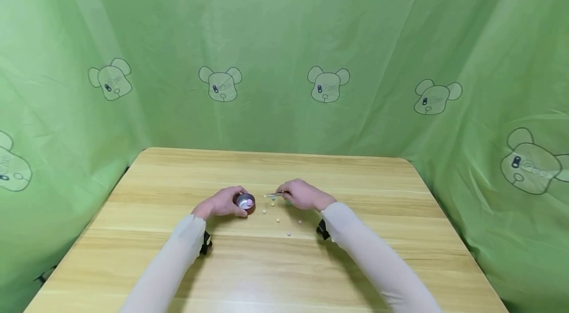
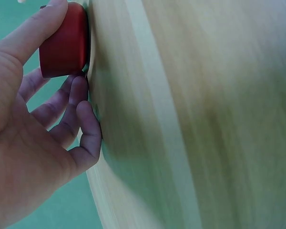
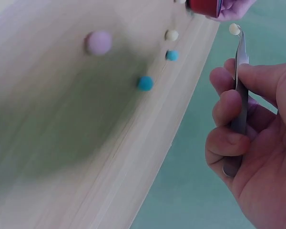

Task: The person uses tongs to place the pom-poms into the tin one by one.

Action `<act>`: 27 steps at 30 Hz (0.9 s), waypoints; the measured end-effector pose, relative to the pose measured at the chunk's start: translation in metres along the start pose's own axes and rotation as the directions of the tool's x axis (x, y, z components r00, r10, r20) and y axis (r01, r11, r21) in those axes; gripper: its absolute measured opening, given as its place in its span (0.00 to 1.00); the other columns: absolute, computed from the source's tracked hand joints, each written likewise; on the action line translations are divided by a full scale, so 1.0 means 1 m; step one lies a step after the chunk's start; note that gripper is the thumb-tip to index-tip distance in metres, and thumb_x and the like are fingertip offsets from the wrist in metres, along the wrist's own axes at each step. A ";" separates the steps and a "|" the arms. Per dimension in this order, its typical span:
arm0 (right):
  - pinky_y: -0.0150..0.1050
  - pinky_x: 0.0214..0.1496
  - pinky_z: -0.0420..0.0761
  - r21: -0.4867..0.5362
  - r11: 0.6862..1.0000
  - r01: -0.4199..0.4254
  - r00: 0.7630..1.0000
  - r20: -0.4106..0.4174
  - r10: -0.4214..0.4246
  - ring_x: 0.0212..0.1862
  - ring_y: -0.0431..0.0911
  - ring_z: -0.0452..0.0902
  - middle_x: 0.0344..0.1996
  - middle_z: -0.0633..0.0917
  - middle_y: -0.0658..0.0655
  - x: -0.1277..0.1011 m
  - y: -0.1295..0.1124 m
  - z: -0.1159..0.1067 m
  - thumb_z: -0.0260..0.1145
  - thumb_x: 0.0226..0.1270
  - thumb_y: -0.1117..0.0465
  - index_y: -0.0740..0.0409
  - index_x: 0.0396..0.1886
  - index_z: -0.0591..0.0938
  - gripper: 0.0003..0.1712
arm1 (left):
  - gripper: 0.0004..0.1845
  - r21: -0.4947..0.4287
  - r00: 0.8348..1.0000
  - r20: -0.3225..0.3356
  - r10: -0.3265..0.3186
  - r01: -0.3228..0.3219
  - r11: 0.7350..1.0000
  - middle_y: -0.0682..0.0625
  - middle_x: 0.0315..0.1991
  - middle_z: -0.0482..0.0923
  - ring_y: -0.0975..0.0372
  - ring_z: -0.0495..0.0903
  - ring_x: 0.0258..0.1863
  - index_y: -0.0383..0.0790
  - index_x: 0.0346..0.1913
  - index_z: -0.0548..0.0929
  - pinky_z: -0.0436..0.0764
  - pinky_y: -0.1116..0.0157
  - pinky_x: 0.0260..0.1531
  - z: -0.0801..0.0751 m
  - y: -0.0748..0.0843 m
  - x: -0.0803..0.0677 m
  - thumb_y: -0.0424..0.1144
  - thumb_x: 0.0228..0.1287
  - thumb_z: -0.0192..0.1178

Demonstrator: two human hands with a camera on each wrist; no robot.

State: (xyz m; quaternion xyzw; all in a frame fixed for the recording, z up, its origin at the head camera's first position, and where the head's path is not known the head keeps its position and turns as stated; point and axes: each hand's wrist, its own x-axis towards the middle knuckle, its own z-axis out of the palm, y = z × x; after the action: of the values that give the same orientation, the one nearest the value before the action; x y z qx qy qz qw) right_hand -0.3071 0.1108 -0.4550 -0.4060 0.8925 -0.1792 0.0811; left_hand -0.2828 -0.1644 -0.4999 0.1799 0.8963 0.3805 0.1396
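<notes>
Tweezers [image 3: 239, 90], slim grey metal, pinch a cream bead [image 3: 234, 28].

left hand [image 2: 33, 133] gripping red tin [image 2: 64, 40], wooden table [image 2: 190, 119]

No words, brand names or numbers can be read in any view. The only printed marks are outlined bear-head motifs repeated along the green fabric backdrop [image 1: 284, 46], and the small markings inside each are too blurred to make out.
</notes>
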 end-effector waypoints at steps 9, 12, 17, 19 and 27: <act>0.38 0.47 0.77 -0.010 1.000 -0.005 1.000 0.021 0.005 0.39 0.42 0.77 0.45 0.83 0.57 0.016 -0.011 0.006 0.55 0.70 0.66 0.61 0.51 0.81 0.14 | 0.27 -0.001 1.000 0.001 0.008 -0.008 1.000 0.49 0.45 0.77 0.57 0.75 0.45 0.42 0.50 0.76 0.73 0.54 0.50 0.000 -0.001 0.001 0.40 0.46 0.75; 0.39 0.50 0.77 -0.013 1.000 -0.002 1.000 0.029 0.002 0.42 0.42 0.78 0.46 0.83 0.57 0.020 -0.012 0.008 0.55 0.70 0.66 0.61 0.51 0.81 0.14 | 0.26 0.002 1.000 0.000 0.016 -0.016 1.000 0.49 0.45 0.78 0.57 0.75 0.45 0.41 0.50 0.76 0.72 0.54 0.50 0.000 -0.001 0.001 0.40 0.47 0.75; 0.39 0.50 0.77 -0.008 1.000 0.011 0.999 0.041 -0.010 0.42 0.43 0.79 0.45 0.84 0.56 0.025 -0.015 0.014 0.55 0.70 0.66 0.61 0.50 0.81 0.14 | 0.27 0.003 1.000 -0.001 0.014 -0.014 1.000 0.49 0.45 0.78 0.57 0.75 0.45 0.42 0.51 0.77 0.72 0.55 0.51 0.000 -0.002 0.001 0.40 0.47 0.75; 0.39 0.51 0.77 -0.002 1.000 0.014 0.999 0.050 -0.014 0.43 0.44 0.79 0.44 0.84 0.57 0.026 -0.016 0.016 0.55 0.70 0.66 0.61 0.50 0.81 0.14 | 0.27 0.004 1.000 0.001 0.016 -0.016 1.000 0.49 0.45 0.78 0.58 0.75 0.45 0.41 0.51 0.76 0.72 0.55 0.50 0.001 -0.003 0.002 0.40 0.47 0.74; 0.37 0.51 0.77 -0.002 1.000 -0.001 0.998 0.070 0.001 0.43 0.42 0.79 0.45 0.84 0.55 0.030 -0.019 0.021 0.55 0.70 0.66 0.59 0.51 0.81 0.14 | 0.27 0.011 1.000 -0.006 0.023 -0.023 1.000 0.50 0.44 0.78 0.58 0.75 0.45 0.42 0.51 0.77 0.73 0.55 0.50 0.001 -0.005 0.003 0.40 0.46 0.75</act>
State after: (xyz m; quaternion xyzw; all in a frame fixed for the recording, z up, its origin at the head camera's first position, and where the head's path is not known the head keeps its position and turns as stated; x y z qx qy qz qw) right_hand -0.3076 0.0716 -0.4670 -0.4118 0.8894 -0.1638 0.1120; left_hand -0.2859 -0.1657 -0.5046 0.1899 0.8965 0.3780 0.1316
